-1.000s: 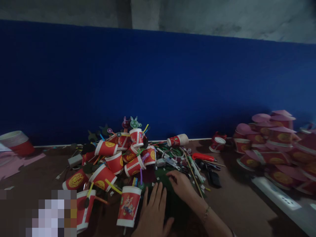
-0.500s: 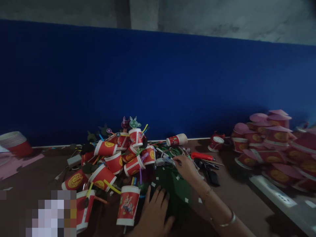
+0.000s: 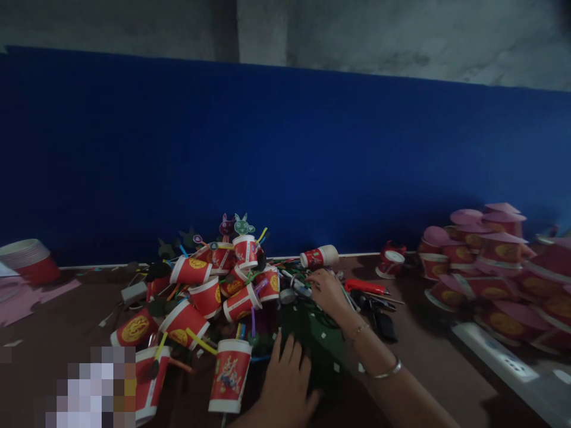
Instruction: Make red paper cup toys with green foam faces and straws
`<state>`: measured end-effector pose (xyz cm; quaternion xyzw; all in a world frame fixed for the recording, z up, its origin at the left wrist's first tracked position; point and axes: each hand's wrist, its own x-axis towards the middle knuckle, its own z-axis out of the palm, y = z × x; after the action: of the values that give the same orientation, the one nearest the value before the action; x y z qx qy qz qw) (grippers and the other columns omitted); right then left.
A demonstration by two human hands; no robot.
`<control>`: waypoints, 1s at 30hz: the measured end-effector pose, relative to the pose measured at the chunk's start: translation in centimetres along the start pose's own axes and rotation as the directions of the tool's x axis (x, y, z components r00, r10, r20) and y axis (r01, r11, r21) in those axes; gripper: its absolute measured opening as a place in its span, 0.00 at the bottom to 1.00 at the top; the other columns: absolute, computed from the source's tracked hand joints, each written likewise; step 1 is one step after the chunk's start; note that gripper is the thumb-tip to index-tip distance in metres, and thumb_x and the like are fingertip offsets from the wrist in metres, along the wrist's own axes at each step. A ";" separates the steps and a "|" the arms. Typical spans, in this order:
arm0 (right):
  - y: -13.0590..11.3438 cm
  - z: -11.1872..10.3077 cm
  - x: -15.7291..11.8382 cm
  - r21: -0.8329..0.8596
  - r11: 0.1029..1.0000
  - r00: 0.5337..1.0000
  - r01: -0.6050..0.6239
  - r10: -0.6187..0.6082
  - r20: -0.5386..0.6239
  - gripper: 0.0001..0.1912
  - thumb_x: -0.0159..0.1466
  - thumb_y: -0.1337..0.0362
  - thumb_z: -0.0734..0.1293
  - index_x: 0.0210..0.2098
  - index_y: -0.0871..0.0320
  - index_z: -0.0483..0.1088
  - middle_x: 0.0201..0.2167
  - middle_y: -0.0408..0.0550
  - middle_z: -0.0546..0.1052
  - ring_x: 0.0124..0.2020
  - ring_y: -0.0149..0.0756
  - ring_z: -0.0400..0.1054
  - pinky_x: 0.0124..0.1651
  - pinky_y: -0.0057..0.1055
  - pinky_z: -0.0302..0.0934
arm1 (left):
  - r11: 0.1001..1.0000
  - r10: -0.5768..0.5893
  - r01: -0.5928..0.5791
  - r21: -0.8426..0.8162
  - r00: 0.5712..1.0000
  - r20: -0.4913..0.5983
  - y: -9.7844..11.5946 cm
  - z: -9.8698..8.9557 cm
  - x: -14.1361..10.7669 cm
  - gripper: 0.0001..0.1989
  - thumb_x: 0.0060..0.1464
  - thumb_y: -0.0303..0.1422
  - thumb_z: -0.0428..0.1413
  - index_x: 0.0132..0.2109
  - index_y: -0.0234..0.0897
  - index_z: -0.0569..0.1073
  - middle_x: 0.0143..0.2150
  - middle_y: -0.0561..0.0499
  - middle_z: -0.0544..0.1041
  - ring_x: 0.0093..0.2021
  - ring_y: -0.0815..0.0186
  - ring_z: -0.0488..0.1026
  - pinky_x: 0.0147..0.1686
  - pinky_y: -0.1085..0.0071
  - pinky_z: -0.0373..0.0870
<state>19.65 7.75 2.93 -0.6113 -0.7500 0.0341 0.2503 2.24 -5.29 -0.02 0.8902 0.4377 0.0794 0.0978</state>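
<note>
My left hand (image 3: 289, 380) lies flat with its fingers spread on the dark green sheet, beside an upright red paper cup (image 3: 230, 375) with a printed figure. My right hand (image 3: 329, 292), with a bangle and a thin bracelet at the wrist, reaches over a heap of small tools and cords. Its fingers are bent downward and somewhat apart, with nothing visible between them. Near its fingertips lies a roll of clear tape (image 3: 288, 295). The dark green sheet (image 3: 307, 333) is under both hands, with small white paper bits on it.
A pile of red cups (image 3: 185, 324) with coloured straws and rabbit cutouts (image 3: 241, 224) stands left. A red-handled cutter (image 3: 366, 287) and a black object (image 3: 384, 326) lie right of my hand. Farther right are pink-topped cups (image 3: 504, 246) and a white power strip (image 3: 495, 351). A blue partition (image 3: 285, 148) stands behind.
My right hand has shifted slightly left and farther into the heap, its fingers looking more spread. My left hand stays almost in place on the sheet.
</note>
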 end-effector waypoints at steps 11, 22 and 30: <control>-1.6 0.0 1.1 0.095 0.996 0.995 0.002 -0.011 0.102 0.13 0.58 0.69 0.60 0.37 0.58 0.76 0.34 0.49 0.79 0.35 0.37 0.72 0.40 0.29 0.61 | 0.999 0.018 -0.019 -0.041 1.000 -0.006 -0.3 -0.5 -0.4 0.30 0.57 0.49 0.44 0.59 0.33 0.65 0.58 0.35 0.66 0.61 0.48 0.57 0.59 0.44 0.49; -4.7 -0.5 0.6 0.134 0.983 0.975 0.129 -0.150 0.164 0.08 0.54 0.67 0.66 0.33 0.57 0.76 0.39 0.49 0.76 0.44 0.41 0.66 0.49 0.35 0.57 | 0.993 -0.066 0.069 -0.092 0.997 0.030 -0.3 -0.9 -0.6 0.27 0.57 0.49 0.44 0.60 0.42 0.63 0.60 0.38 0.64 0.62 0.47 0.56 0.59 0.42 0.48; -1.5 -1.8 -4.3 0.491 0.836 0.952 -0.243 0.108 0.288 0.13 0.54 0.62 0.66 0.38 0.60 0.70 0.21 0.43 0.75 0.24 0.34 0.68 0.27 0.27 0.60 | 0.995 -0.065 0.065 -0.078 0.998 0.003 -0.1 -0.2 -0.8 0.26 0.57 0.49 0.46 0.59 0.43 0.65 0.58 0.38 0.66 0.60 0.49 0.60 0.59 0.43 0.50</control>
<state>19.61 2.92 3.64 -0.5779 -0.6782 0.3351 0.3063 1.66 -5.83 0.10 0.8711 0.4628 0.0928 0.1352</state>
